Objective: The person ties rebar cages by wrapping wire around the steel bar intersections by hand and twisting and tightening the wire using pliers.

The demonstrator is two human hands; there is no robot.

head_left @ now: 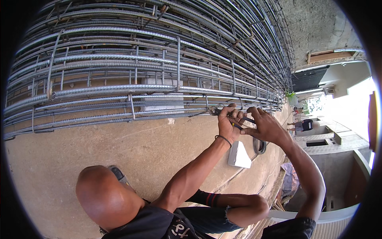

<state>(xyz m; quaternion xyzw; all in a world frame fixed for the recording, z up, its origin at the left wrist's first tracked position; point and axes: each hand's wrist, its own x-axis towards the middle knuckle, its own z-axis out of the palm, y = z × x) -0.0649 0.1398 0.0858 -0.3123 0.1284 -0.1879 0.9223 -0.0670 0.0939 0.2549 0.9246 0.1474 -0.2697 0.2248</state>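
My left hand point(229, 122), with a dark band at its wrist, is closed around the upper part of a pair of pincers point(214, 111) beside the edge of a rebar cage. The fingers and thumb of my right hand point(266, 125) grip the pincers' two dark handles, which are spread apart; one has a yellow mark. The metal jaws lie close to a dark thin wire or bar end point(198, 113) near the lowest bars. Whether the jaws bite on it I cannot tell. Ribbed bars and square stirrups make up the rebar cage point(119, 88).
More rebar cages point(191, 18) are stacked beyond. A pale block point(162, 103) sits under the bars. On the concrete floor point(143, 146) are a white block point(239, 155) and a coil of hose or cable point(259, 145). My bent knees are close by; a person point(306, 125) stands farther off.
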